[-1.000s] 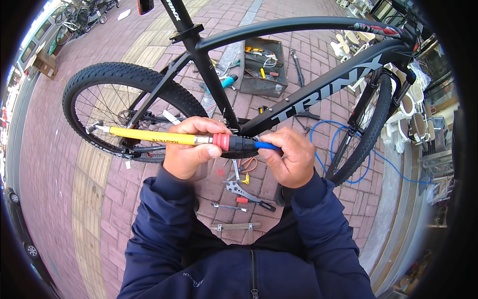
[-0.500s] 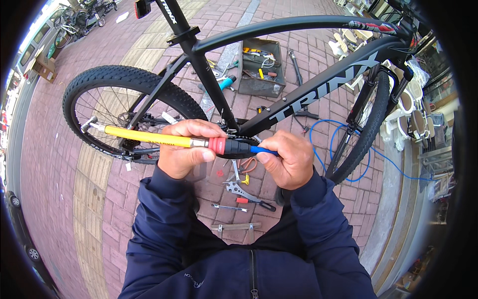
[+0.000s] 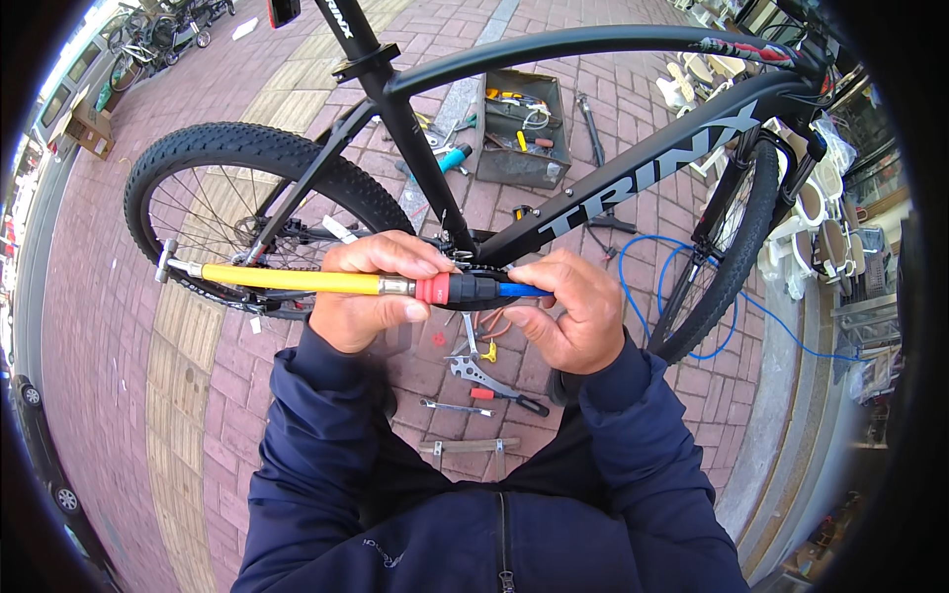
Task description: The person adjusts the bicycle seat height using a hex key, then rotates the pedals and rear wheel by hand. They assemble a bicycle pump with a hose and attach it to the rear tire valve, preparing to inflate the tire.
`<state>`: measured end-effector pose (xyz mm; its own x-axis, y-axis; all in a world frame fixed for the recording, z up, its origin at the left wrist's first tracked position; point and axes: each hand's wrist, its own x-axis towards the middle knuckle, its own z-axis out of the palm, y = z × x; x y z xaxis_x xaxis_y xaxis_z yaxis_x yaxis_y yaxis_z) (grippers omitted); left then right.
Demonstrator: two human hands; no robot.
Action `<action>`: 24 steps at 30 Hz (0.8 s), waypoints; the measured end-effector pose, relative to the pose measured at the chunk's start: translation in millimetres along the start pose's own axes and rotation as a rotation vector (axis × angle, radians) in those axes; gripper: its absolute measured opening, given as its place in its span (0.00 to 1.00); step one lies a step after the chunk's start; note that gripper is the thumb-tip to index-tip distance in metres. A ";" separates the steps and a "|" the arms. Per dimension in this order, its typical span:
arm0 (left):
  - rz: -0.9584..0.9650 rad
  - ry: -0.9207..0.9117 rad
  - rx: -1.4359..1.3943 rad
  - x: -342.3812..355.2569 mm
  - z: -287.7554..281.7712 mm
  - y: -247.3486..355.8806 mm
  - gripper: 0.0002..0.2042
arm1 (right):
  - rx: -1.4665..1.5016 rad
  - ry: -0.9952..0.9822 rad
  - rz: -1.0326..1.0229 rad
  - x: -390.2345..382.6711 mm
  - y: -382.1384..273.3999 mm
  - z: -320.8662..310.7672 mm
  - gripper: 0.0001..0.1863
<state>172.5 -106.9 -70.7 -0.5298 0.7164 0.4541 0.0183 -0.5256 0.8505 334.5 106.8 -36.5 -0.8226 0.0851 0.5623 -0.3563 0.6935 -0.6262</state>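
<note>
Held level in front of me is a yellow hose (image 3: 259, 278) with a metal T-shaped end (image 3: 165, 261). My left hand (image 3: 348, 322) is closed round it near its metal collar. A red-and-black air hose coupling (image 3: 447, 289) joins it to a short visible length of blue hose (image 3: 521, 290). My right hand (image 3: 581, 308) curls round the blue hose, thumb below and index finger above, with a small gap showing at the thumb. Behind both hands the coupling covers part of the crank area of a black bicycle (image 3: 652, 178).
An open toolbox (image 3: 524, 158) lies beyond the frame. Spanners (image 3: 474, 374) and other tools are on the paving below my hands. A low wooden stool (image 3: 470, 447) is between my legs. Blue hose loops (image 3: 657, 296) lie by the front wheel; chairs (image 3: 811, 237) stand at right.
The T-shaped end has swung slightly left and rolled, now showing its crosspiece more upright. My right thumb has shifted a little away from the blue hose. My left hand keeps its hold.
</note>
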 end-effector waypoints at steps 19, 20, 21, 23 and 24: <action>-0.033 0.055 0.040 0.2 -7.3 -1.7 0.17 | -0.016 0.091 0.062 -0.8 2.5 0.3 0.09; -0.036 0.052 0.058 0.7 -8.2 -1.5 0.17 | -0.020 0.101 0.060 -0.4 2.2 1.2 0.09; -0.048 0.055 0.055 0.9 -8.7 -1.7 0.17 | -0.022 0.110 0.059 -0.6 1.5 2.0 0.09; -0.070 0.061 0.047 1.4 -9.5 -2.6 0.18 | -0.039 0.103 0.075 -1.1 0.3 2.3 0.08; -0.076 0.064 0.043 1.1 -9.5 -3.0 0.18 | -0.043 0.098 0.096 -1.6 -0.5 2.4 0.08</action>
<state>163.7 -108.8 -75.2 -0.5845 0.7216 0.3711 0.0117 -0.4497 0.8931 335.0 104.6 -38.4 -0.8041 0.2207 0.5520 -0.2565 0.7089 -0.6570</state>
